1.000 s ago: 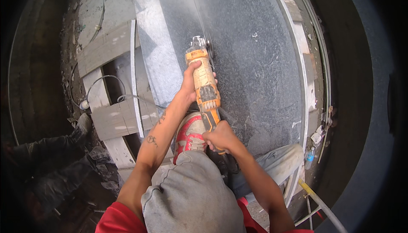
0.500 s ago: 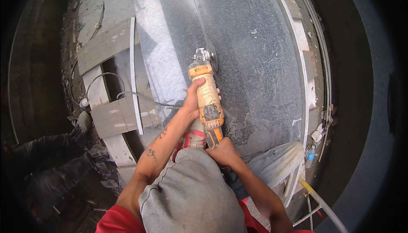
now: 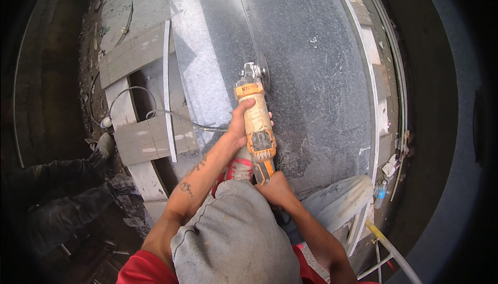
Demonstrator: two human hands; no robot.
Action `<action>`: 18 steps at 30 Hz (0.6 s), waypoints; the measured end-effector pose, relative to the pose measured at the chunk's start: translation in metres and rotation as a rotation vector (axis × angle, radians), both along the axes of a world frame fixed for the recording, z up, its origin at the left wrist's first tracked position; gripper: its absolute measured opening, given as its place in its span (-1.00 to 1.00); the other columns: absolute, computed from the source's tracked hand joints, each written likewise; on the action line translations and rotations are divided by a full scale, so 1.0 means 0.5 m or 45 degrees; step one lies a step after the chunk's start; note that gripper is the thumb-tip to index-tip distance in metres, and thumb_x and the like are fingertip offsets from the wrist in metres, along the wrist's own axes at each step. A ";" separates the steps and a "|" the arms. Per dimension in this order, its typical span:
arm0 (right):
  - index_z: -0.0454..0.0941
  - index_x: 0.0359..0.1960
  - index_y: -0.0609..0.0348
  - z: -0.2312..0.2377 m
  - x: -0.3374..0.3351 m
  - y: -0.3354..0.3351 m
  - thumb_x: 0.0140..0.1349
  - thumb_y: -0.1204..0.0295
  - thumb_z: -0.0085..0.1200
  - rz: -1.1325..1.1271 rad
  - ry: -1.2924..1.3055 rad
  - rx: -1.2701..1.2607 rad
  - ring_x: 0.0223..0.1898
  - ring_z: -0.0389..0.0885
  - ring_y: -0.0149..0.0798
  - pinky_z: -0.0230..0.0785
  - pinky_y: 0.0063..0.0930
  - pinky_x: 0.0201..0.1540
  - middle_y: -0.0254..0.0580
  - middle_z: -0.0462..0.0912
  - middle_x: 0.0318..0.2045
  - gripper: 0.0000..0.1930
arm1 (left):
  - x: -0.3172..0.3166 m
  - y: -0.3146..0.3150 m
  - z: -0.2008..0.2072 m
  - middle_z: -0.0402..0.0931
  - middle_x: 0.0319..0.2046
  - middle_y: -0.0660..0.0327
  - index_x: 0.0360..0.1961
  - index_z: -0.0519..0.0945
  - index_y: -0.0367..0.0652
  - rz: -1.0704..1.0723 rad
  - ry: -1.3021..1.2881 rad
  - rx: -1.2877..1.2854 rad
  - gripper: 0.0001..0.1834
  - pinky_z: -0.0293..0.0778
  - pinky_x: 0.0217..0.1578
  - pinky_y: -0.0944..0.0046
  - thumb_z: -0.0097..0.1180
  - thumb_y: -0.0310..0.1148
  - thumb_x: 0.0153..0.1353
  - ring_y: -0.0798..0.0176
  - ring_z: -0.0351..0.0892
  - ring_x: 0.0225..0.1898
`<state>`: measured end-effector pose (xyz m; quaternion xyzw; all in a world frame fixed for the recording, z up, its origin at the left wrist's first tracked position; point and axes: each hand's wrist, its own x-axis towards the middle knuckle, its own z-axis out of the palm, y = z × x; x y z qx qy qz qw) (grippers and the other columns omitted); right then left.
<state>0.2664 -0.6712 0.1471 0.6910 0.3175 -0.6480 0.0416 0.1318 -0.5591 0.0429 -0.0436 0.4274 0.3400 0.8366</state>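
Note:
An orange, dust-caked angle grinder (image 3: 256, 121) points away from me over a large dark stone slab (image 3: 321, 102). My left hand (image 3: 239, 123) wraps round its body, thumb on top. Further back, my right hand (image 3: 276, 188) grips the rear handle beside my raised knee. The thin cutting disc (image 3: 264, 70) stands upright on the right of the grinder's head, its lower edge at the slab. From the disc a straight narrow cut (image 3: 243, 9) runs away toward the far edge. Pale dust lies on the slab and hazes its far end.
A narrow stone strip (image 3: 169, 92) lies across wooden boards (image 3: 142, 141) on the left. The grinder's cable (image 3: 202, 127) loops over them. Another person's legs (image 3: 67, 201) show at far left. At right are a water bottle (image 3: 381, 195), pipes (image 3: 399, 92) and a yellow-topped metal frame (image 3: 384, 238).
The grinder and both hands sit slightly lower and further right in view. More of the disc shows, and the cut reaches nearer to me. My grip is unchanged.

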 end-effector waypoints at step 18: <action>0.59 -0.56 0.42 -0.027 -0.003 0.063 -0.05 0.43 0.22 -0.077 0.164 -0.129 -0.64 0.61 -0.30 0.44 -0.39 -0.57 -0.05 0.63 -0.64 -0.78 | -0.005 0.061 -0.017 0.57 -0.35 -0.01 -0.02 0.41 -0.20 0.019 -0.010 0.030 -0.42 0.64 -0.41 -0.01 0.02 0.09 0.17 0.02 0.66 -0.39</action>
